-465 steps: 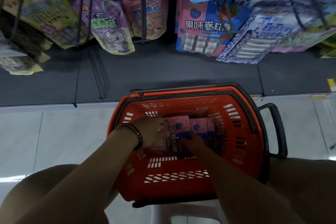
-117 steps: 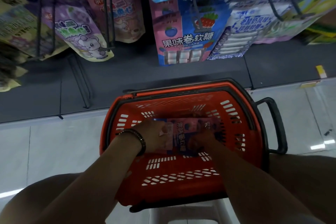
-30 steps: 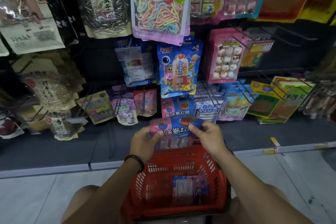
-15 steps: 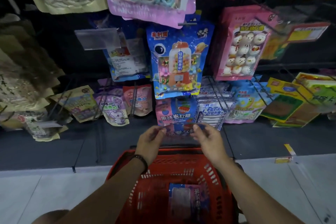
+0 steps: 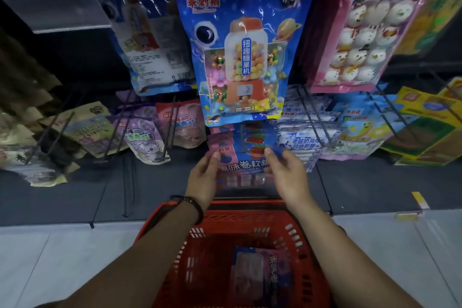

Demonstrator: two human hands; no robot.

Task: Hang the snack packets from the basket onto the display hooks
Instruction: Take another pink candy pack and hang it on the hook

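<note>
A pink and blue snack packet [image 5: 243, 166] is held up at a low black display hook [image 5: 246, 141], where matching packets hang behind it. My left hand [image 5: 203, 179] pinches its upper left corner. My right hand [image 5: 287, 175] pinches its upper right corner. The hook's tip shows in front of the packet's top edge. Below my forearms stands the red basket [image 5: 217, 237], with another pink and blue packet [image 5: 260, 272] lying flat inside.
A large blue candy-machine packet [image 5: 243, 57] hangs just above the hook. A pink snowman packet [image 5: 360, 27] hangs to the right, white-blue packets [image 5: 307, 137] beside the hook, purple and pink pouches [image 5: 147, 137] on the left. A dark shelf base [image 5: 150, 190] meets the tiled floor.
Both hands lifted the packet from the basket up to the low hook. My view has closed in on the rack, and the packet's top now sits at the hook's tip.
</note>
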